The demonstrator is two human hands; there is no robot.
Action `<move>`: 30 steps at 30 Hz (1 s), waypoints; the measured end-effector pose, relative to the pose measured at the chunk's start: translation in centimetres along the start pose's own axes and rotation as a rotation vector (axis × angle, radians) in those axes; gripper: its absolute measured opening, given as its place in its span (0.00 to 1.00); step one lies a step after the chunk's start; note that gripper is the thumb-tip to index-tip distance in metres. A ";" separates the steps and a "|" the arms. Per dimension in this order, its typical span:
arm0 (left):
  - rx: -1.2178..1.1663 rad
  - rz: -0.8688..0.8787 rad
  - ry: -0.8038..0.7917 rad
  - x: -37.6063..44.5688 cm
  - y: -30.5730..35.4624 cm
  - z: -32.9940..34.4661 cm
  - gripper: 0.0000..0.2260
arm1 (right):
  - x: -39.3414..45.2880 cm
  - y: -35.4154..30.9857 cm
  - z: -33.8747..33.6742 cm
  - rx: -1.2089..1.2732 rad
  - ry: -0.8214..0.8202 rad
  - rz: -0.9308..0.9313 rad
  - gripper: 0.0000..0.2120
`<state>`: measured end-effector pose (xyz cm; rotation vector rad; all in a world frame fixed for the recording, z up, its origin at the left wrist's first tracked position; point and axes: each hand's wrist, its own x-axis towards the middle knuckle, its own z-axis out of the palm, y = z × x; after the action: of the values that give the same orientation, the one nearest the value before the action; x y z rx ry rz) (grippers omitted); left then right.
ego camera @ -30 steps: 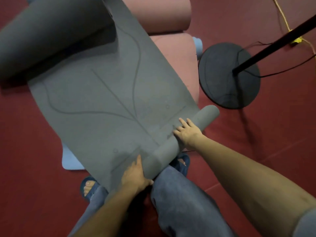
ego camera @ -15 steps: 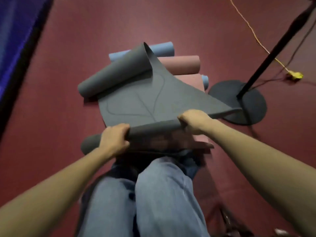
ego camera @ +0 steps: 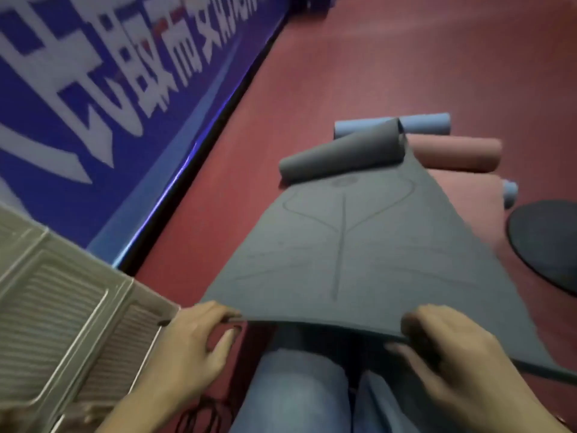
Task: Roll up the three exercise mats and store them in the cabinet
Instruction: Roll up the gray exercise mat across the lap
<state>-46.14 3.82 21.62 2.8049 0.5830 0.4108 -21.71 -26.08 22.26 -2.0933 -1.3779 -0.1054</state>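
Observation:
A grey mat [ego camera: 359, 245] stretches away from me, its near edge lifted off the red floor over my knees. Its far end is curled into a loose roll [ego camera: 340, 151]. My left hand [ego camera: 193, 342] pinches the mat's near left corner. Further right along the same edge, my right hand [ego camera: 449, 348] grips it; this hand is blurred. Behind the grey mat lie a pink mat [ego camera: 459, 154], partly rolled, and a light blue mat [ego camera: 427, 123], of which only rolled ends show.
A grey louvred cabinet door [ego camera: 62, 307] stands at the lower left. A blue banner wall [ego camera: 93, 73] runs along the left. A black round stand base [ego camera: 549, 242] lies on the floor at the right. A dark cable [ego camera: 199, 414] lies by my left knee.
Both hands left the small roll on the floor and lifted the grey mat's near end, which now looks flat. My view rose toward the wall and cabinet.

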 end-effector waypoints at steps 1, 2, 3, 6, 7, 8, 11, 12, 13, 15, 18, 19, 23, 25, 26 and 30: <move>0.035 -0.010 -0.085 -0.8 -0.1 0.6 0.13 | -0.7 0.2 0.8 0.068 -0.021 0.016 0.10; 0.058 -0.014 -0.177 -1.0 -0.1 1.2 0.18 | -1.1 0.5 1.6 0.113 -0.059 0.021 0.08; 0.062 -0.003 -0.250 -0.9 0.2 1.9 0.21 | -1.3 0.8 2.2 0.133 -0.097 0.009 0.07; -0.012 0.034 -0.273 0.5 1.7 3.7 0.24 | -1.5 1.9 2.9 0.113 -0.126 -0.035 0.08; -0.056 0.024 -0.239 1.1 2.0 4.1 0.24 | -1.2 2.2 2.7 0.084 -0.111 -0.035 0.08; -0.105 0.011 -0.201 1.6 2.2 4.2 0.25 | -0.8 2.5 2.5 0.048 -0.095 -0.036 0.09; -0.157 0.047 -0.084 3.3 2.1 4.3 0.23 | 0.6 3.2 1.4 -0.076 -0.034 -0.044 0.17; -0.166 0.074 -0.065 3.9 2.1 4.3 0.22 | 1.1 3.5 1.0 -0.107 0.005 -0.043 0.18; -0.186 0.086 -0.062 4.7 2.2 4.5 0.22 | 1.5 3.8 0.8 -0.122 0.042 -0.038 0.17; -0.221 0.068 -0.063 6.1 2.5 5.0 0.19 | 2.1 4.3 0.7 -0.138 0.087 -0.051 0.15; -0.183 -0.030 -0.046 8.3 2.5 5.7 0.18 | 2.7 4.9 0.9 -0.207 0.080 -0.065 0.13; -0.187 -0.080 -0.097 9.0 2.4 5.7 0.20 | 2.9 4.8 0.9 -0.234 0.077 -0.042 0.14; -0.215 -0.170 -0.357 11.8 3.1 5.3 0.16 | 3.4 4.3 1.4 -0.345 0.055 0.125 0.19; -0.153 -0.191 -0.385 13.0 3.3 5.5 0.16 | 3.5 4.4 2.0 -0.392 0.042 0.167 0.19; -0.142 -0.214 -0.388 13.4 3.2 5.7 0.15 | 3.5 4.7 2.3 -0.402 0.026 0.175 0.19; -0.279 -0.207 -0.280 13.5 3.1 6.6 0.06 | 3.1 5.4 2.8 -0.431 -0.076 0.138 0.19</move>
<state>-31.08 5.54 19.34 2.4469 0.6835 0.0500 -16.43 -23.47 18.81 -2.5637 -1.3390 -0.2909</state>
